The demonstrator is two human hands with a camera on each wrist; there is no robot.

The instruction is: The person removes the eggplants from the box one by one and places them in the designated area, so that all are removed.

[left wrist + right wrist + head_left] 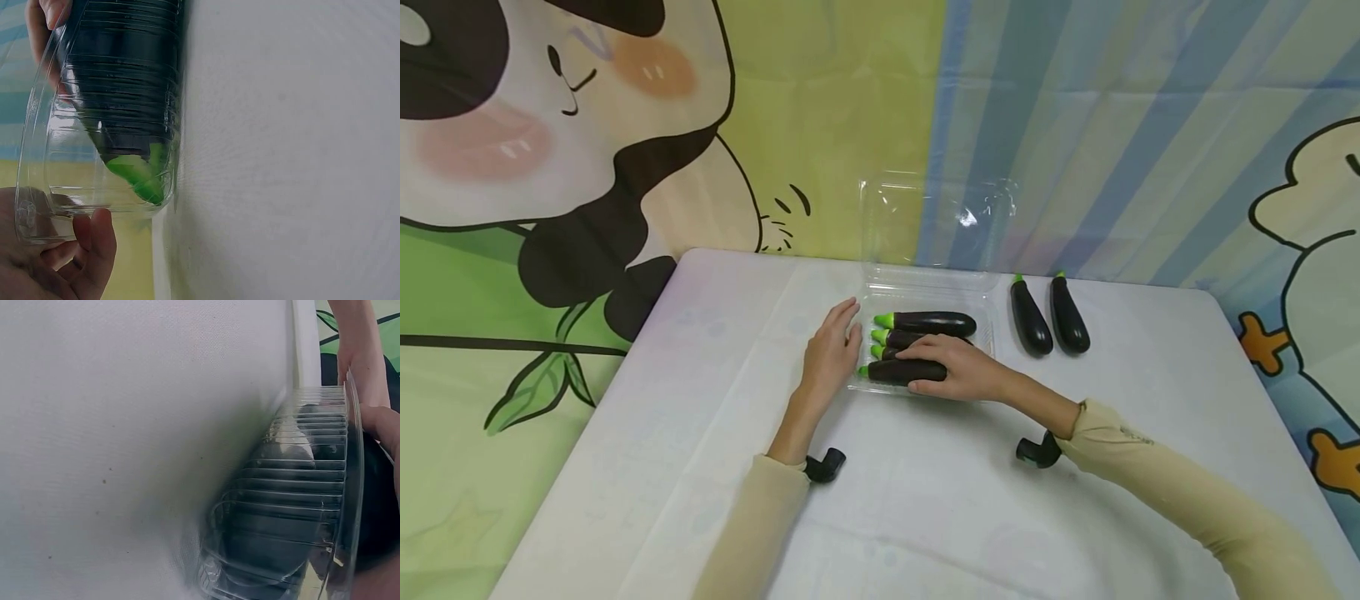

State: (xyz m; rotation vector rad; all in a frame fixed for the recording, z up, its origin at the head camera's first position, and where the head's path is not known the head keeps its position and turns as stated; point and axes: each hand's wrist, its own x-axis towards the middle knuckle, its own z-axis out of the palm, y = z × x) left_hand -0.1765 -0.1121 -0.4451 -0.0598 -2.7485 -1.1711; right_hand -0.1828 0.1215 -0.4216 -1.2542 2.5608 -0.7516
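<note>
A clear plastic container (992, 329) lies on the table with its hinged lid (936, 221) raised at the back. Several dark eggplants with green stems lie side by side inside, the rearmost eggplant (936, 322) fully visible. My right hand (958, 367) grips the front eggplant (895, 372) from its right end, covering parts of those behind it. At the container's left edge, my left hand (831, 350) holds the rim, its curled fingers (100, 244) against the outer wall in the left wrist view. Through the ribbed plastic wall (287, 494), dark eggplant shapes show in the right wrist view.
Two more eggplants, a left one (1032, 318) and a right one (1069, 317), lie on the table right of the container. The white-covered table (715, 417) meets a printed cartoon backdrop (842, 100) behind. Each wrist wears a small black camera mount.
</note>
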